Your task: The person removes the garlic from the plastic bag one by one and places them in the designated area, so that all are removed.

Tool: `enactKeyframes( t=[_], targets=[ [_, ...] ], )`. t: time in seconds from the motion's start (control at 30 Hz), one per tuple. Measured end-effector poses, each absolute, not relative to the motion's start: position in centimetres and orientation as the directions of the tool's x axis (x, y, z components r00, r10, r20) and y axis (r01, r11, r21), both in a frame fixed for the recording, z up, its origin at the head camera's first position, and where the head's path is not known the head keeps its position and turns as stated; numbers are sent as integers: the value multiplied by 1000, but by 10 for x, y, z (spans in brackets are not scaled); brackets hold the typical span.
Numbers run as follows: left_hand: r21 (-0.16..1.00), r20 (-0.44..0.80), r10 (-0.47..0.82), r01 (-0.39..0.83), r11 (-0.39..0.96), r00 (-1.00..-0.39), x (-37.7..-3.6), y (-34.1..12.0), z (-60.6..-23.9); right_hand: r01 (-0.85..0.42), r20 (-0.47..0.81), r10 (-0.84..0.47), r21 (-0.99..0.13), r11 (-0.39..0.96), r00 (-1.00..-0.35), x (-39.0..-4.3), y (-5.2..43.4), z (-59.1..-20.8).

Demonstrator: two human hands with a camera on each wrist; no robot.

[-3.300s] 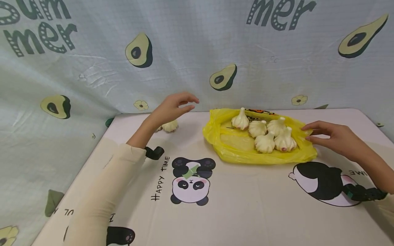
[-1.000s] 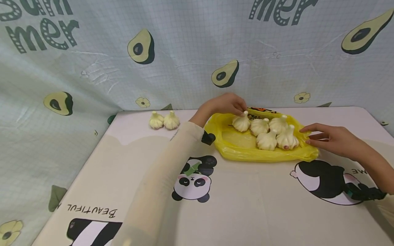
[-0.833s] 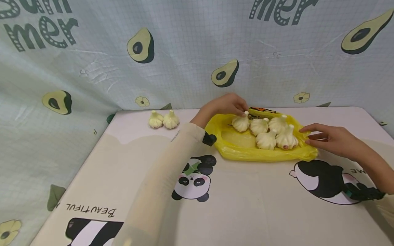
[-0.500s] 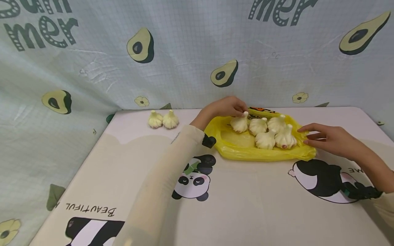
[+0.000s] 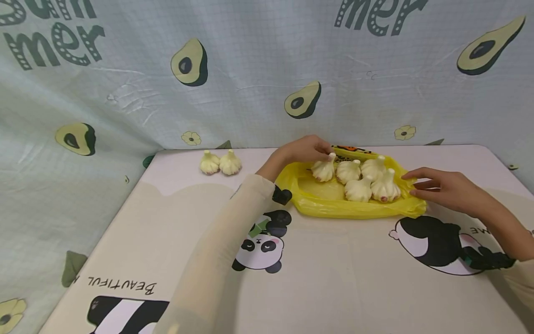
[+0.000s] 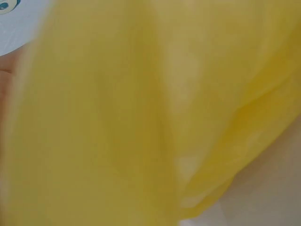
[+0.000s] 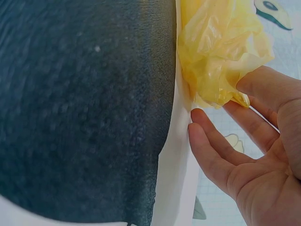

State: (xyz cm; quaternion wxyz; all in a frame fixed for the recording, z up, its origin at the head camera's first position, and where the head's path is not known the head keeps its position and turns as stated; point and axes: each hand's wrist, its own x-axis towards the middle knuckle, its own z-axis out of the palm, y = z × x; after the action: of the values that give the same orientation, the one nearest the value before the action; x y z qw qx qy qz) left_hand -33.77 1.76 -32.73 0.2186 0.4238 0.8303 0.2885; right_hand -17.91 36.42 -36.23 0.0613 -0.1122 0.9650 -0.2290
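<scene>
2 garlic bulbs (image 5: 220, 163) already lie side by side on the table (image 5: 333, 278) near its far left corner, well apart from the yellow plastic bag (image 5: 325, 199). 5 bulbs are left on the bag; the left hand (image 5: 302, 149) pinches the stem of the leftmost garlic bulb (image 5: 323, 170), which seems to rest on the plastic, though the left wrist view shows only yellow blur. the right hand (image 5: 442, 190), fingers nearly straight, touches the bag's right edge and grips nothing. a panda print (image 5: 260, 241) lies on the open cloth between bag and pair, and nothing stands in the way.
</scene>
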Motion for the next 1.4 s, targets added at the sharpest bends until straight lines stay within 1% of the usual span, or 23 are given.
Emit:
enactKeyframes(
  t=[0.2, 0.4, 0.6, 0.8, 1.0, 1.2, 1.4],
  targets=[
    [668, -101, 841, 590, 453, -532, -335, 16, -330, -208, -48, -258, -462, 862, -965, -179, 365, -364],
    [675, -68, 847, 600, 428, -527, -329, 13, -320, -211, -34, -256, -463, 861, -966, -179, 365, -365],
    [718, -45, 839, 566, 405, -543, -323, 7, -306, -205, -44, -253, -459, 864, -967, -179, 364, -364],
    [725, -34, 829, 558, 405, -558, -317, 1, -297, -200, -51, -250, -459, 866, -967, -179, 363, -364],
    [736, -29, 833, 553, 392, -553, -311, -7, -290, -205, -46, -254, -459, 865, -966, -178, 363, -363],
    [700, 8, 845, 607, 377, -534, -305, -19, -288, -202, -49, -252, -461, 864, -966, -178, 363, -362],
    [690, 28, 840, 618, 375, -541, -298, -35, -289, -206, -43, -253, -459, 864, -967, -178, 363, -363]
  ],
)
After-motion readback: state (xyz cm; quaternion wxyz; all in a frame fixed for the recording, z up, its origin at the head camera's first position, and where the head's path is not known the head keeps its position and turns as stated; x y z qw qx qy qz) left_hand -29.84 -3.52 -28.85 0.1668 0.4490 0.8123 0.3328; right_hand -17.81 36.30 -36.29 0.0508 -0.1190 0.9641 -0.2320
